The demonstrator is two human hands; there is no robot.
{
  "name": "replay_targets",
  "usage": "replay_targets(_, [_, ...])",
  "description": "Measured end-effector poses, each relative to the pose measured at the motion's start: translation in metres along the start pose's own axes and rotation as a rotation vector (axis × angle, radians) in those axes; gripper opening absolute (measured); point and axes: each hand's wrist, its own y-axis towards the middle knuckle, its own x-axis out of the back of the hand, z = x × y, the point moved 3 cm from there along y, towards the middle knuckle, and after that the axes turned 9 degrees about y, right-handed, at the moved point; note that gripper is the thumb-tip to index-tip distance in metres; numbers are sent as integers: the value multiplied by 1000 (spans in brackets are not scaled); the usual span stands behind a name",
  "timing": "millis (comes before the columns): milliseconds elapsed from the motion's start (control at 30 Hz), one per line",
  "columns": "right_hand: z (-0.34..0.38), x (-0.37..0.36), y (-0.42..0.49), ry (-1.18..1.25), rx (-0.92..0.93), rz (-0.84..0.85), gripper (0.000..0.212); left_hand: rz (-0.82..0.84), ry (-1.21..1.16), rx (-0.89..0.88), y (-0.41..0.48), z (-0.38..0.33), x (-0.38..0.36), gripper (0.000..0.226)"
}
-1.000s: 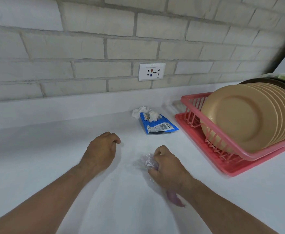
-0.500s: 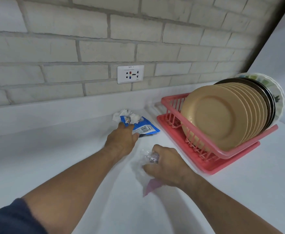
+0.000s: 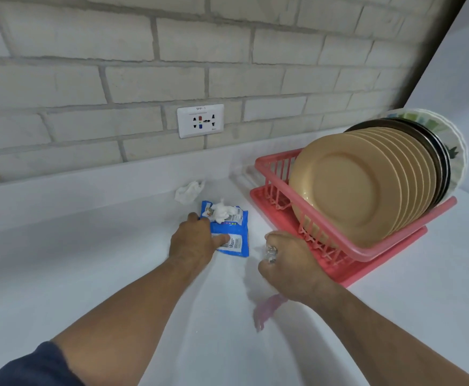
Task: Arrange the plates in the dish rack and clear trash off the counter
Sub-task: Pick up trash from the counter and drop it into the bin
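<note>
The white table (image 3: 88, 274) runs under your arms to the brick wall. At its right stands the pink dish rack (image 3: 366, 254), with the plates (image 3: 347, 188) on edge inside it, tan ones in front and darker ones behind. Your left hand (image 3: 194, 240) rests on the left edge of the blue wrapper (image 3: 237, 232), thumb laid across it and fingers bent at its far corner; you cannot tell whether they grip it. Your right hand (image 3: 289, 266), just beside the rack, is curled around a clear plastic wrap (image 3: 270, 253) with a pink tail hanging below. One crumpled tissue (image 3: 222, 213) lies on the wrapper, and a second tissue (image 3: 188, 190) lies just behind.
</note>
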Motion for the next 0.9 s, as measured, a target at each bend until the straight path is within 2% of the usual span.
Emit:
replay_targets(67, [-2,2,-2,-17,-62,39,11,29,3,12,-2,-3,1,54])
replay_targets(200, [-6,7,-6,49,-132,104,23,104,-110,35,-2,-5,7,50])
replay_targets(367, [-6,18,-8,71,-136,110,20,142,-267,19,-9,-13,15,41])
replay_targets(467, [-5,19,-12,111,-133,113,22,106,-239,-40,-15,-21,23,11])
replay_targets(567, [-5,21,-15,207,-152,93,18,56,-143,-41,-19,-26,33,21])
replay_targets(667, [-5,24,-21,229,-169,116,21,15,-47,-42,-25,-27,41,11])
replay_targets(767, [-6,25,-27,282,-179,111,28,-35,-81,-19,-29,-24,47,7])
replay_targets(833, [-7,25,-29,330,-161,46,28,-70,-118,-14,-35,-24,54,9])
replay_targets(900, [-8,28,-28,290,-94,-56,20,-101,-132,-58,-41,-25,60,26])
